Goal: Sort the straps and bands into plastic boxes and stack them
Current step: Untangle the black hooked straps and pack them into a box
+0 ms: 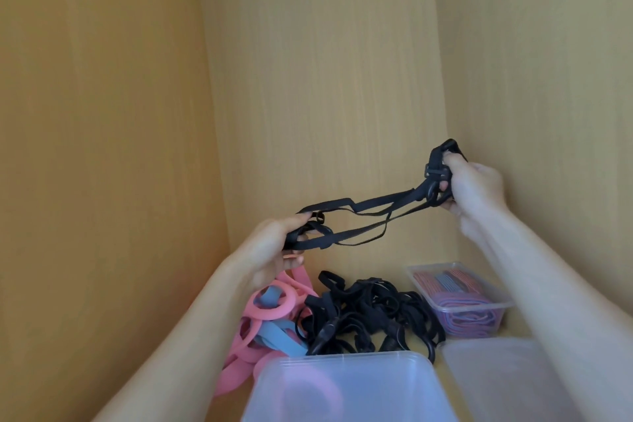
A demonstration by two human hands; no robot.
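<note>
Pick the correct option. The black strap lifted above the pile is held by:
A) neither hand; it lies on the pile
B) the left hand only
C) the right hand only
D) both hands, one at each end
D: the left hand grips one end of the black strap and the right hand grips the other, so it is stretched between them above the pile of black straps.
</note>
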